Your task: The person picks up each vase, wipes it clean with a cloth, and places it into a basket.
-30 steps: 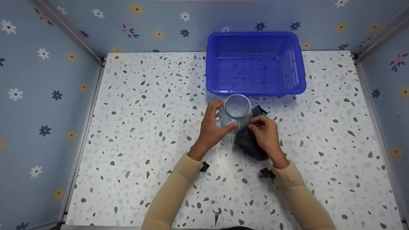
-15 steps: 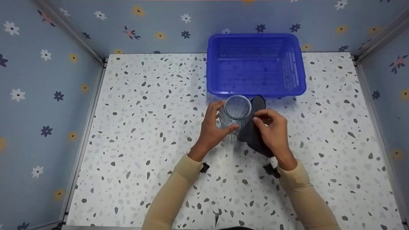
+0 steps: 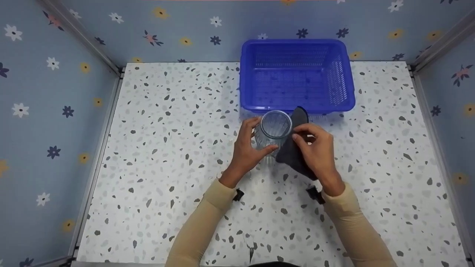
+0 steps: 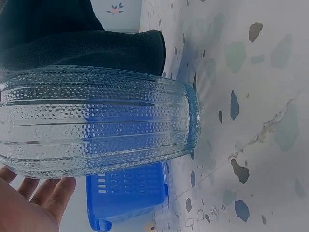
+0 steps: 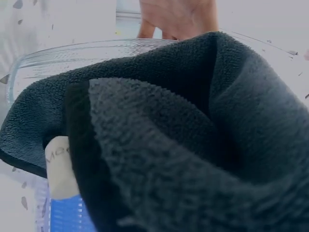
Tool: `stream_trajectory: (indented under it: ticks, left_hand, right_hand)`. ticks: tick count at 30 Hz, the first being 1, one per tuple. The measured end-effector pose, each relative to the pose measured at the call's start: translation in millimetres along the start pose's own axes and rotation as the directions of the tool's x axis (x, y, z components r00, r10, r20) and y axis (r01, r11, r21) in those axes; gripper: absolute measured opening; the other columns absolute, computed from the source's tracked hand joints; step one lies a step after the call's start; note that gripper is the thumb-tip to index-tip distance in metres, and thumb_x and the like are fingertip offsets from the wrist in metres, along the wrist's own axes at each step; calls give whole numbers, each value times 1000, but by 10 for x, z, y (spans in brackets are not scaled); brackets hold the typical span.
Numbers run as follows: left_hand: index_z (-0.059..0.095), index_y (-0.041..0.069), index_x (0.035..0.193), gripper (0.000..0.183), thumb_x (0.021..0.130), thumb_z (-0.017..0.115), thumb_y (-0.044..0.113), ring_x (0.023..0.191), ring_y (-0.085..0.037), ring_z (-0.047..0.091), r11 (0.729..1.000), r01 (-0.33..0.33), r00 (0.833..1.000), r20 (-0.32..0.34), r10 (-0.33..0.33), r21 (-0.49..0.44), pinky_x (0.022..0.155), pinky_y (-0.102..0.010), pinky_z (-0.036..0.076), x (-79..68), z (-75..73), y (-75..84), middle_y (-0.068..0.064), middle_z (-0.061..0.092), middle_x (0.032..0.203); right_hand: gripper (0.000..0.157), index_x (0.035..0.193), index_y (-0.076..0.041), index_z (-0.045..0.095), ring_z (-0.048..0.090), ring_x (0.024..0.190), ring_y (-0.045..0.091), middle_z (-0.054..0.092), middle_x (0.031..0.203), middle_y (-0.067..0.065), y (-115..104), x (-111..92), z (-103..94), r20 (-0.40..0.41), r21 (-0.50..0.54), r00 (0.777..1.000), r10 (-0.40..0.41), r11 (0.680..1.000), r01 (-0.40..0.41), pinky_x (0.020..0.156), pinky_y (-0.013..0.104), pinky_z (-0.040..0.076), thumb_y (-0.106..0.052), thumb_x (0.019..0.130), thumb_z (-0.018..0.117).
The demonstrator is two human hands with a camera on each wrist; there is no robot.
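Note:
In the head view, a clear ribbed glass jar [image 3: 264, 140] stands mouth up on the table, its sides dimpled in the left wrist view. My left hand [image 3: 246, 150] grips it from the left, thumb across the near side and fingers around the far side. Against the jar's right side lies a dark grey cloth [image 3: 292, 155], which my right hand [image 3: 318, 150] pinches between thumb and fingers. Seen from the right wrist, the folded fuzzy cloth [image 5: 159, 125] covers much of the jar and hides the right fingers. A white tag [image 5: 62, 169] sticks out from its hem.
A blue plastic basket [image 3: 297, 109] with slotted walls stands just behind the jar, near the flowered back wall [image 3: 130, 29]. The speckled white table [image 3: 167, 129] extends to both sides. Small black mounts [image 3: 315, 194] sit at the wrists.
My right hand has shifted right and slightly away from me with the cloth, whose far end now stands up beside the jar. The left hand and jar have barely moved.

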State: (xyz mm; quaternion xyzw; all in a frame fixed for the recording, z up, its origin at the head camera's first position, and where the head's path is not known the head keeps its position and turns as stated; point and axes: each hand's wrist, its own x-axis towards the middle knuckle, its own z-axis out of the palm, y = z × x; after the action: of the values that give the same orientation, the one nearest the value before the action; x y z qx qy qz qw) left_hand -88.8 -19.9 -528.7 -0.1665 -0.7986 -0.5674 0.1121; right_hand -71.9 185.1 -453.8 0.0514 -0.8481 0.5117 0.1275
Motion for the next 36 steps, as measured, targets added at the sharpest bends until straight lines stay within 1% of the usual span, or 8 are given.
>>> stream_trajectory:
  ticks: [6,15,20,23,27,30,33,36]
  left_hand:
    - [49,3,148,87,79,96,28,140,-27,51,1000,1,1000,-7,-1,6,102,-38,57,3,0,0,-16,49,151]
    - [49,2,148,86,80,95,29,139,-30,51,1000,14,1000,8,-15,22,100,-40,58,48,-23,14,-17,48,152]
    - [48,1,147,87,80,96,28,139,-30,51,1000,8,1000,3,-8,22,100,-39,58,48,-17,7,-17,49,152]
    - [48,2,147,87,79,96,27,139,-30,52,1000,5,1000,-2,-5,21,100,-39,58,51,-13,3,-17,49,151]
    - [48,2,148,87,80,96,28,138,-29,52,1000,4,1000,2,-4,15,101,-39,57,46,-8,-4,-16,49,151]
    - [48,2,148,87,79,96,28,138,-28,52,1000,-1,1000,1,1,8,101,-39,57,40,-7,-6,-16,49,151]
    - [48,2,148,88,79,96,27,137,-28,53,1000,-9,1000,-9,9,12,100,-39,58,40,-12,-5,-16,49,150]
    - [48,2,147,88,79,96,27,137,-28,53,1000,-17,1000,-11,17,17,101,-39,58,53,-4,-2,-16,50,150]
  right_hand:
    - [9,99,4,77,68,89,15,72,95,14,98,-4,21,-7,30,1000,-15,999,15,78,16,58,10,92,75]
    - [10,101,8,73,73,97,32,72,99,21,286,-22,77,15,42,997,70,997,-70,81,17,58,13,92,72]
    - [10,97,7,72,73,94,36,73,96,22,472,-33,174,50,4,993,109,994,-110,76,16,55,15,91,72]
    - [10,93,7,70,73,88,36,73,92,23,634,-47,283,81,-52,989,120,992,-116,73,22,54,16,89,72]
    - [11,89,7,69,72,82,37,73,87,23,811,-63,408,127,-136,981,145,982,-128,74,38,57,17,86,72]
    - [10,88,8,69,71,81,38,73,86,23,876,-62,456,143,-161,977,159,978,-136,75,47,57,16,85,73]
    - [9,88,8,69,71,83,38,73,87,24,886,-55,470,146,-155,975,167,977,-144,76,49,57,15,85,73]
    - [8,87,8,68,72,83,37,73,88,23,888,-60,452,135,-138,975,175,978,-156,76,44,58,15,86,73]
